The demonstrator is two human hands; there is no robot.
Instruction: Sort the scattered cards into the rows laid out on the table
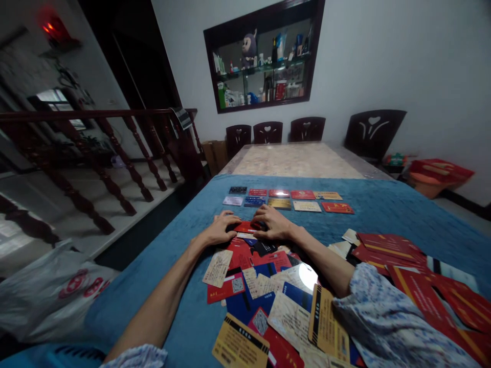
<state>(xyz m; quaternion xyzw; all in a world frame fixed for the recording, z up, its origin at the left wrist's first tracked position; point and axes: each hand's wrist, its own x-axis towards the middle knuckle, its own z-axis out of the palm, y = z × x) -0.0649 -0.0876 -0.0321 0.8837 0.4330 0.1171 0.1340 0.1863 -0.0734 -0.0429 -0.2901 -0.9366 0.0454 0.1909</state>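
My left hand [219, 228] has its thumb and fingers curved round the left end of a red card [246, 227] at the far edge of a heap of cards. At the card's right end my right hand [273, 223] grips with bent fingers, partly hiding it. A pale card edge and a black card [265, 248] lie just below. The loose heap spreads toward me between my forearms, with a gold card [241, 343], a cream card [217, 268] and a red card with a square code [226, 287]. Beyond my hands, several cards lie in two neat rows, among them a blue card [255, 201].
A blue cloth [184, 245] covers the near part of the table; its far end is a bare beige top [295, 161]. More red cards or sleeves [391, 250] are piled at the right. Chairs [307, 129] stand behind, and a white plastic bag [49, 291] sits at the left.
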